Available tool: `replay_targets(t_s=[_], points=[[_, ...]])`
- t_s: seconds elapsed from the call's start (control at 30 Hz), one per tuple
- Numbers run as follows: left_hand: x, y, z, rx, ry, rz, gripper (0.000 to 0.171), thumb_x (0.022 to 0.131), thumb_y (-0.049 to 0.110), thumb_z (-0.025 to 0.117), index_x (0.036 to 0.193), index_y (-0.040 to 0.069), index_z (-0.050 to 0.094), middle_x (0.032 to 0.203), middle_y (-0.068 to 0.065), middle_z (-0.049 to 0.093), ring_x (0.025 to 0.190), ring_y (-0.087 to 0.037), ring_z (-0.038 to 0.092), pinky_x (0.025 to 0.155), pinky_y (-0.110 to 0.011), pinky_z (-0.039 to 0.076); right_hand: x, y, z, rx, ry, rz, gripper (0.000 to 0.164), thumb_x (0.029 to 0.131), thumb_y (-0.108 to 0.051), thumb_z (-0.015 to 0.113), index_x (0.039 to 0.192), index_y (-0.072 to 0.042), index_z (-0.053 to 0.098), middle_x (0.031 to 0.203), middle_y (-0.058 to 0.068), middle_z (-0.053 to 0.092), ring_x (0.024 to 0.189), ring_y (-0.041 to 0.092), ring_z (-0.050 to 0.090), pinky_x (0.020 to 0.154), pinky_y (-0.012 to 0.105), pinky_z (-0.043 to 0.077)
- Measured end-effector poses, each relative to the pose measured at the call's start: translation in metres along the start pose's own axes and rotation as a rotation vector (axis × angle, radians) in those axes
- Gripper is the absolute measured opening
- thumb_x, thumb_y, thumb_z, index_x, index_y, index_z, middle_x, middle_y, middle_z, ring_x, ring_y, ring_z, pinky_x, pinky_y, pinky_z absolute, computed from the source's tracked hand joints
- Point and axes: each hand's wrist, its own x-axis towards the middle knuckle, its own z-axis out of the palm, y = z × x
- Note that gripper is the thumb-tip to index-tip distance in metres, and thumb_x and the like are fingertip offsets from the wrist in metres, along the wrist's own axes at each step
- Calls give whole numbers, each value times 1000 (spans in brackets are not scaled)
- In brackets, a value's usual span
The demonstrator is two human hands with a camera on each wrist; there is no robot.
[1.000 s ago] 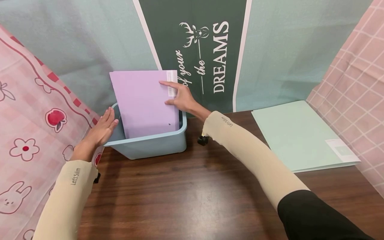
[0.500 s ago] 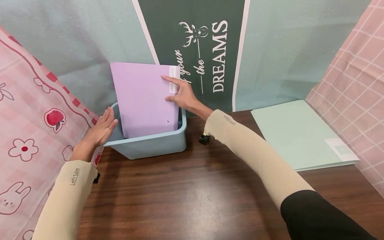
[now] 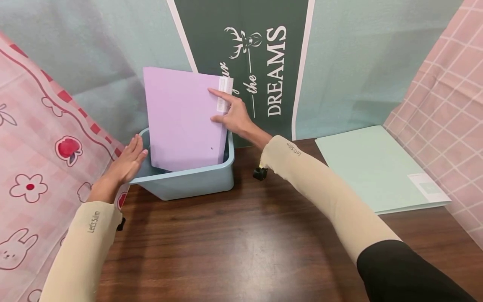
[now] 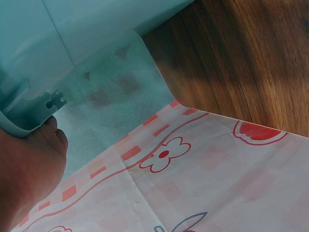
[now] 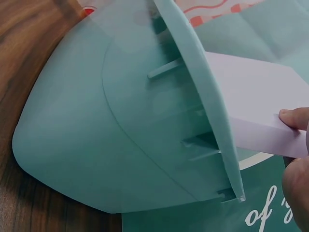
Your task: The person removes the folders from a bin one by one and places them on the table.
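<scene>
A purple folder (image 3: 185,119) with a white label (image 3: 224,93) stands in a light blue plastic bin (image 3: 188,184), its lower end behind the front rim. My right hand (image 3: 235,115) pinches the folder's right edge near the label. In the right wrist view, the thumb (image 5: 293,117) lies on its face, beside the thick spine (image 5: 260,136). My left hand (image 3: 129,159) rests on the bin's left rim with fingers extended. Only part of that hand (image 4: 36,164) shows in the left wrist view, against the rim.
A pale green folder (image 3: 381,167) with a white label lies flat on the brown wooden table (image 3: 241,243) at the right. Printed cloth (image 3: 339,63) hangs behind the bin. A pink patterned cloth (image 3: 37,147) borders the left side, and a pink checked one (image 3: 445,109) the right.
The purple folder has risen in the bin and shifted slightly right, its top edge now sloping down to the right. My right hand has gone up with it. The left hand stays put.
</scene>
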Motion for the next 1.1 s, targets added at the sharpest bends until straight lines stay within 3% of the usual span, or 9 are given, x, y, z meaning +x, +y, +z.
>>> replay_targets(t_s=[0.5,1.1], points=[[-2,1,0,5,-2,-3,74,116,42,20,164,1,-19,173,-22,-22,161,-45,-15,130,-56,-9,-4,-8,-12,51,54,10,83,79,9,88,150,-25,63,160,5,52,131,16,53,102,37,55],[-2,1,-1,-3,0,2,73,116,40,19,163,-2,-18,172,-25,-20,160,-46,-14,130,-57,-9,-3,-13,-28,153,101,-18,83,78,15,86,150,-19,62,156,11,53,123,20,58,99,40,59]])
